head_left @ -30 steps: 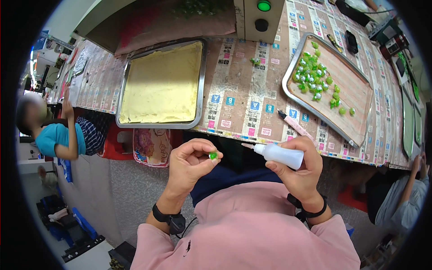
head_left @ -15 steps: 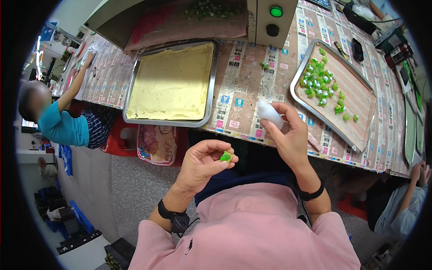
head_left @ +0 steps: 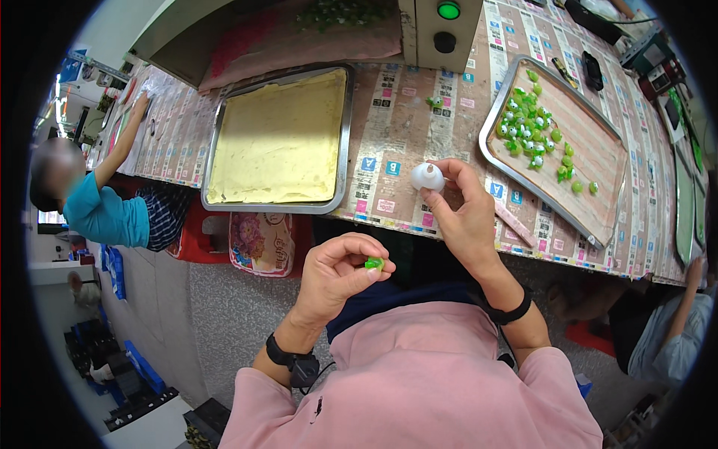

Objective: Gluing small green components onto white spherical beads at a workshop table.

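Note:
Between the thumb and fingers of my left hand [head_left: 333, 278] is a small bright-green figure [head_left: 373, 263], partly covered by the fingertips. My right hand [head_left: 467, 221] grips a small white squeeze bottle [head_left: 426, 177] near the table's front edge, its narrow tip foreshortened. The bottle and the green figure are apart. Beyond my right hand, a metal tray [head_left: 490, 159] lined with striped paper carries several small green figures with white eyes [head_left: 527, 123], clustered toward its left side. One more small green piece [head_left: 434, 101] lies on the table.
A metal tray holding a yellow sheet [head_left: 280, 138] lies at the left. Behind it stands a box-like machine [head_left: 441, 56] with a lit green button. A pinkish strip [head_left: 514, 224] lies beside the right tray. Persons sit at the left [head_left: 112, 209] and far right [head_left: 666, 337].
My right hand has shifted slightly left, and the bottle has turned so that it looks rounder and more foreshortened. My left hand stays nearly in place with the green figure. The whole view shifts slightly.

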### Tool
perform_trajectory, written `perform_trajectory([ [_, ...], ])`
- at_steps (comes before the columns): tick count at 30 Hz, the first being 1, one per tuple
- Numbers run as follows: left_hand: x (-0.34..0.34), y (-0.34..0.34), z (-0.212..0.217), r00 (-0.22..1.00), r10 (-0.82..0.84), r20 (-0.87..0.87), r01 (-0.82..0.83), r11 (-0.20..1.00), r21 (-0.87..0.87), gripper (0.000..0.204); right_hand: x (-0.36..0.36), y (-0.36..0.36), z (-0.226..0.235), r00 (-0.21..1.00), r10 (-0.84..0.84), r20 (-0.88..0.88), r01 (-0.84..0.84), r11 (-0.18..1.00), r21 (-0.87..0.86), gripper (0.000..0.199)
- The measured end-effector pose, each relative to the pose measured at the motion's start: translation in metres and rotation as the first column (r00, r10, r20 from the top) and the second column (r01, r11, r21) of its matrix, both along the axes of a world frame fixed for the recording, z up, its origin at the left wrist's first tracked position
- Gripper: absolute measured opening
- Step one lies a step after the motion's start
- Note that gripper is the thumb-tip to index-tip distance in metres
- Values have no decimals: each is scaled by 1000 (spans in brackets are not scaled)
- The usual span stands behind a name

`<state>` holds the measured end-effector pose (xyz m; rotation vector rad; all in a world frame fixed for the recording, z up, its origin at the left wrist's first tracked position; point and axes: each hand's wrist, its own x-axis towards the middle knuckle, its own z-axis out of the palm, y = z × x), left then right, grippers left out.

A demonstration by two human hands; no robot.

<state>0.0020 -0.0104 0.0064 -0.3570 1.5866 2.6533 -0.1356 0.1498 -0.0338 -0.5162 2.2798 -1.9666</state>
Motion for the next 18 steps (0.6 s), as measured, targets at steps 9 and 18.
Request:
perform_trajectory([
  [9, 0, 0, -8, 998, 54, -20, -55, 997, -53, 19, 14, 14, 21, 967, -58, -247, 101, 981, 165, 52],
  [18, -7, 10, -1, 998, -33, -48, 35, 999, 35, 20, 48, 33, 39, 949, 294, -112, -293, 956, 22, 17],
])
